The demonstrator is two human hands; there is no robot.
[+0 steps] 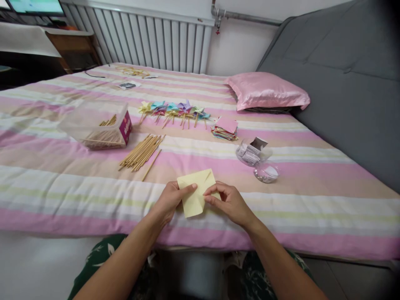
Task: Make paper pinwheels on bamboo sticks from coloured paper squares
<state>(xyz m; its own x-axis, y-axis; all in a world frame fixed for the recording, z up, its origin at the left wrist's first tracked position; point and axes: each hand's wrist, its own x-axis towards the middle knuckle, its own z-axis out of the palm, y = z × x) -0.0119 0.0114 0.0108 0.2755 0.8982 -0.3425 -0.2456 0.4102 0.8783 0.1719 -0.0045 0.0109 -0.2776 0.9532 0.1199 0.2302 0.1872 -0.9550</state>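
Observation:
A square sheet of pale yellow paper (pixel 194 199) with slits toward its corners is held over the front edge of the bed. My left hand (pixel 171 201) grips its left side, thumb on top and fingers beneath. At the right side, my right hand (pixel 227 202) pinches the paper between thumb and index finger. Beyond my hands lie a bundle of thin wooden sticks (pixel 142 153) and one separate stick (pixel 151 165). Several pastel paper pinwheels (pixel 173 109) rest in a row farther back, beside a stack of coloured paper squares (pixel 225 127).
A clear plastic box (pixel 93 125) with more sticks stands at the left. To the right are a round clear container (pixel 250 153) with small packets and a small round dish (pixel 266 172). A pink pillow (pixel 268 91) lies near the grey headboard (pixel 337 75); a radiator (pixel 146 37) lines the wall.

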